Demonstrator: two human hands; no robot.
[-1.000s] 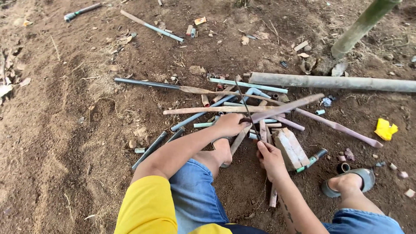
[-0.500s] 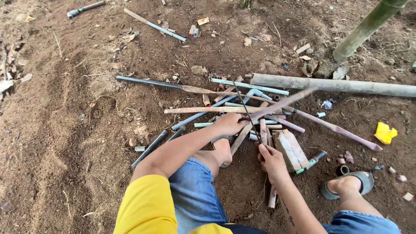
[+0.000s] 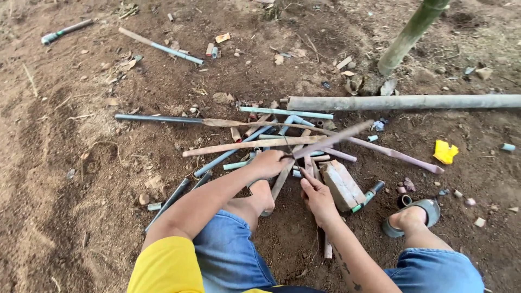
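While crouched over the dirt, the person closes the left hand (image 3: 269, 163) around the near end of a long brownish stick (image 3: 334, 139), which slants off toward two o'clock above a heap of pipes (image 3: 260, 135). Just beside it at four o'clock, the right hand (image 3: 319, 196) pinches a thin sliver, next to a pale wooden block (image 3: 342, 184). A yellow scrap (image 3: 445, 151) lies well off at three o'clock.

left hand (image 3: 271, 163) raising long stick (image 3: 331, 140) off the pile, right hand (image 3: 317, 196) shifted nearer
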